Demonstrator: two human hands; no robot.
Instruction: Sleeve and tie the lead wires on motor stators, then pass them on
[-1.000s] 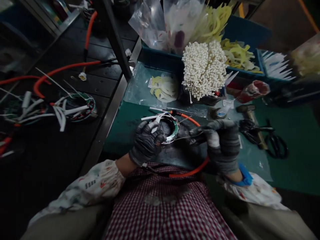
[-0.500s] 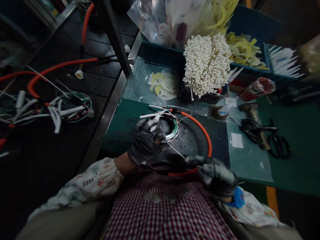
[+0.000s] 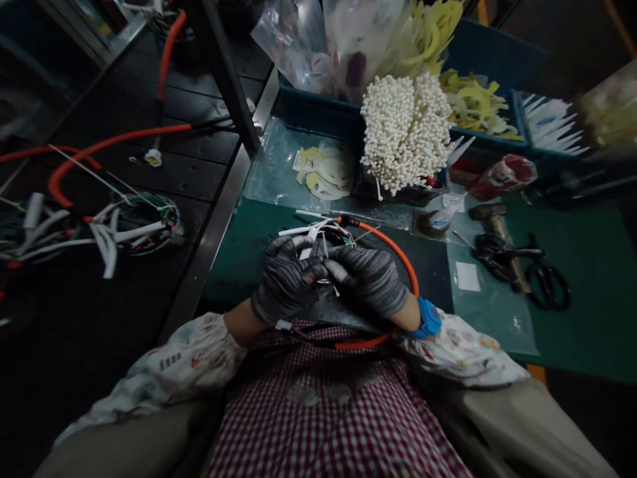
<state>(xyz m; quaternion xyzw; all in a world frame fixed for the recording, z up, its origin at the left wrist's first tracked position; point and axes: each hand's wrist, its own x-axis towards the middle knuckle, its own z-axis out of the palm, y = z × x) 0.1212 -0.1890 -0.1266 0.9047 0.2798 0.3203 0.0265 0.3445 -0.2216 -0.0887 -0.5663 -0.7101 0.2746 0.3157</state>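
Observation:
A motor stator (image 3: 337, 232), a ring of windings with white-sleeved leads and an orange cable (image 3: 398, 251), lies on the bench in front of me, mostly covered by my hands. My left hand (image 3: 286, 275), in a dark grey glove, is closed on the stator's left side and on a white sleeve (image 3: 311, 234). My right hand (image 3: 371, 273), gloved alike, has its fingers pinched at the ring's near side, almost touching the left fingertips. A thin white cable tie (image 3: 324, 244) sticks up between the fingers; its exact path round the ring is hidden.
Behind the work stand a bunch of white cable ties (image 3: 405, 133) and blue bins (image 3: 497, 50) with yellow strips (image 3: 478, 103). Yellow pieces (image 3: 326, 172) lie on plastic. At right are a hammer (image 3: 502, 239) and scissors (image 3: 547, 282). More wired stators (image 3: 154, 222) sit left, beyond a metal edge.
My right hand has moved left and up, from the near right of the bench to the stator, beside my left hand. The left hand stays on the stator. The view shifted slightly.

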